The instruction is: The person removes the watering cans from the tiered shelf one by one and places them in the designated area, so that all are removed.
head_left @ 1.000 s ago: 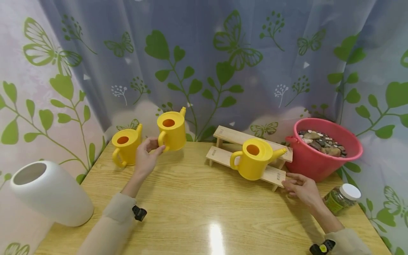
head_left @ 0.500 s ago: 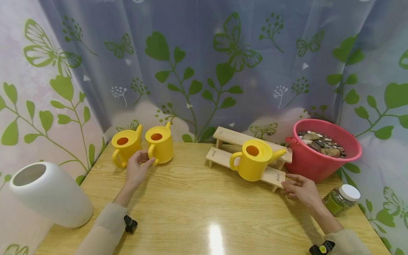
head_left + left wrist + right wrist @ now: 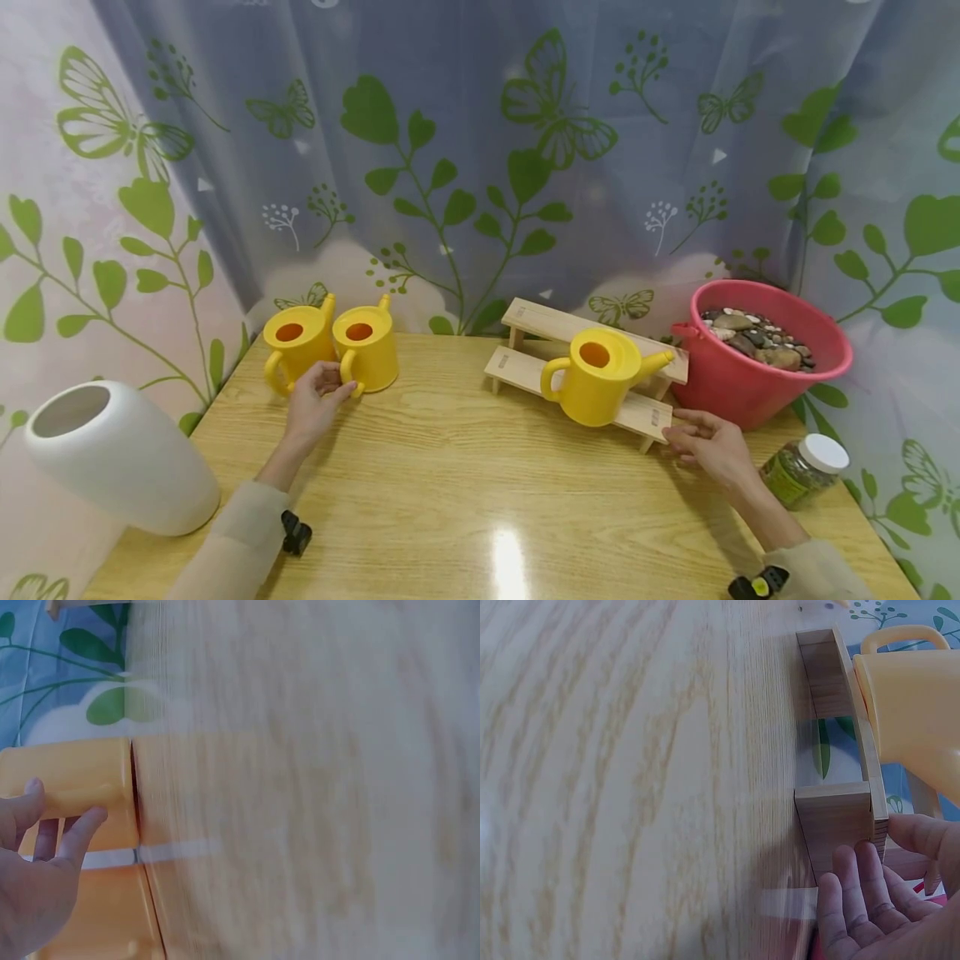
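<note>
At the back left, my left hand [image 3: 309, 410] pinches the handle of a yellow watering can [image 3: 377, 357]. Its base rests on the table, close beside a matching yellow watering can [image 3: 306, 354]. Thumb and fingertips meet around that handle in the left wrist view, where the held can [image 3: 82, 761] shows side-on. My right hand [image 3: 712, 450] grips the right end of the lower step of a two-tier wooden stand [image 3: 517, 367], thumb on top and fingertips underneath. A third yellow watering can [image 3: 592, 387] stands on the lower step, spout pointing right.
A pink bucket [image 3: 727, 396] of pebbles [image 3: 753, 337] stands behind the right hand. Near the right edge is a white-lidded jar [image 3: 802, 471]. A white vase [image 3: 127, 458] is at the left, and a patterned curtain [image 3: 465, 125] hangs behind the wooden table [image 3: 450, 500].
My left hand has lowered its watering can from the air to the table and moved it left, up against the other can. The right hand and wooden stand have stayed put.
</note>
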Action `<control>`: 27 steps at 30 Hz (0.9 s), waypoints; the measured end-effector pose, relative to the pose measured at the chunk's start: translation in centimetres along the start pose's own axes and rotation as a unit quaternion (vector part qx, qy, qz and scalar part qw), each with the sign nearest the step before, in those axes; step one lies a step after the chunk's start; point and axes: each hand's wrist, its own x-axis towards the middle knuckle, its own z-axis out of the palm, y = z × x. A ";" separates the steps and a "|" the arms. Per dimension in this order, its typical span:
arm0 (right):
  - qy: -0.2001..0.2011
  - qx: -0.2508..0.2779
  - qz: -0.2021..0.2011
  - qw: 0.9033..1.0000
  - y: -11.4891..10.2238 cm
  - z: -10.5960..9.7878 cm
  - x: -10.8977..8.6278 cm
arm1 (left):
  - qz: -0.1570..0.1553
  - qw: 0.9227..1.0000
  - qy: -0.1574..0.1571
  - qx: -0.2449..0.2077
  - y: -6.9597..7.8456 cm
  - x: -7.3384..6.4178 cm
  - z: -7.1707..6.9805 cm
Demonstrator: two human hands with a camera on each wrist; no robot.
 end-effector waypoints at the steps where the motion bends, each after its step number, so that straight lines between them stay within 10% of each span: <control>1: 0.000 0.001 0.000 1.000 0.0 0.0 0.0 | -0.004 1.000 -0.004 0.002 0.0 0.0 -0.1; 10: 0.000 -0.005 0.002 1.000 0.2 0.1 0.1 | -0.019 0.999 -0.028 -0.009 0.2 -0.3 -0.7; 15: 0.000 -0.004 0.001 1.000 0.1 0.1 0.0 | 0.019 0.997 0.036 -0.061 1.3 0.0 -1.0; 20: -0.002 -0.005 0.000 1.000 0.0 0.0 -0.2 | 0.068 0.991 0.084 -0.082 4.4 0.2 -0.7; 27: -0.004 -0.006 -0.006 1.000 0.1 -0.1 0.1 | 0.113 0.988 0.012 -0.107 9.4 -0.6 3.1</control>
